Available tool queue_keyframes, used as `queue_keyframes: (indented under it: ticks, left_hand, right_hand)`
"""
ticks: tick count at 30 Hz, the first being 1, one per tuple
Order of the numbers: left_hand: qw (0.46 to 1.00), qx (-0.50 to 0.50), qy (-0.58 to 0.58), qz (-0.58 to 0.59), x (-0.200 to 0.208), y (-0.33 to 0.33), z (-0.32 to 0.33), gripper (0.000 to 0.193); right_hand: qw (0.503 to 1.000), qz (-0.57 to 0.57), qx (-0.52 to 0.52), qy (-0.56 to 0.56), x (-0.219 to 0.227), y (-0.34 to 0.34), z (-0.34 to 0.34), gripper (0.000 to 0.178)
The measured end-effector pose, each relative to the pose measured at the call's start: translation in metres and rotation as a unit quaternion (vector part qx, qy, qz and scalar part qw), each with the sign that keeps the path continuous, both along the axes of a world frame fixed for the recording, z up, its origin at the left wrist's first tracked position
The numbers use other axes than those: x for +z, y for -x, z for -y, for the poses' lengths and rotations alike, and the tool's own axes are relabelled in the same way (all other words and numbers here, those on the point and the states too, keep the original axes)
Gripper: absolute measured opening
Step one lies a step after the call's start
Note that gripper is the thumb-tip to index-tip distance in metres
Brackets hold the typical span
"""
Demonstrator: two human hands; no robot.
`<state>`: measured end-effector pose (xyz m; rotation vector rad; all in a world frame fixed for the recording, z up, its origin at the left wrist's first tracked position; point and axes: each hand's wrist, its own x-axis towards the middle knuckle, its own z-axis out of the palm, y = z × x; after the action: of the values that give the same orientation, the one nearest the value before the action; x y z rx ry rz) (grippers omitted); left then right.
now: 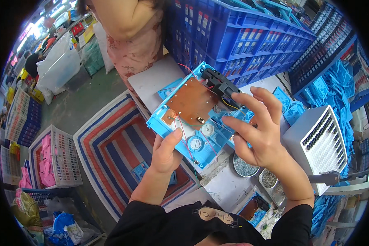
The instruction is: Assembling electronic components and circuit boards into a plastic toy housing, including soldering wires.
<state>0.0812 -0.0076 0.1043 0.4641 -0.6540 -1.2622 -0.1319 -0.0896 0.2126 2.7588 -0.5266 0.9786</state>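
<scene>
My left hand (167,156) grips the near left edge of a light blue plastic housing (211,155), thumb over the rim and the other fingers hidden beneath. The housing is tilted above the white worktable. Inside it lie a brown circuit board (188,100) with a small switch, thin red and green wires, and round ring-shaped mouldings. A black plastic part (223,86) with wires runs along the far right side. Over that side hovers my right hand (260,137), fingers spread and bent, fingertips close to the black part; whether they touch it I cannot tell.
A bowl of small screws (245,166) and a metal tray (269,179) stand right of the housing, near another blue housing (256,209). Beyond are a white rack (322,143), piled blue parts and a blue crate (242,41). A striped-lined bin (110,135) stands left; a person (135,45) is opposite.
</scene>
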Motion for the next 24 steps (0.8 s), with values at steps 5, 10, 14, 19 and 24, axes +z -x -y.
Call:
queue_keyframes:
  ticks: [5, 10, 14, 19, 24]
  left_hand:
    - [1.0, 0.019, -0.021, 0.007, 0.003, 0.001, 0.001, 0.068]
    - [0.999, -0.002, 0.021, -0.039, 0.004, -0.001, 0.005, 0.057]
    - [0.999, 0.0, 0.019, -0.041, 0.008, 0.0, 0.004, 0.056]
    - [1.0, 0.011, -0.011, 0.001, 0.011, 0.001, 0.004, 0.067]
    - [0.999, -0.001, -0.004, -0.037, 0.006, -0.001, 0.005, 0.06]
  right_hand:
    - [1.0, -0.012, -0.007, -0.009, -0.003, -0.008, 0.008, 0.034]
    - [1.0, -0.006, -0.003, -0.015, -0.004, -0.011, 0.012, 0.033]
    - [1.0, -0.005, -0.002, -0.021, -0.003, -0.013, 0.013, 0.033]
    - [1.0, -0.009, -0.001, -0.019, -0.004, -0.014, 0.014, 0.034]
    - [1.0, -0.017, -0.002, -0.025, -0.001, -0.015, 0.015, 0.035]
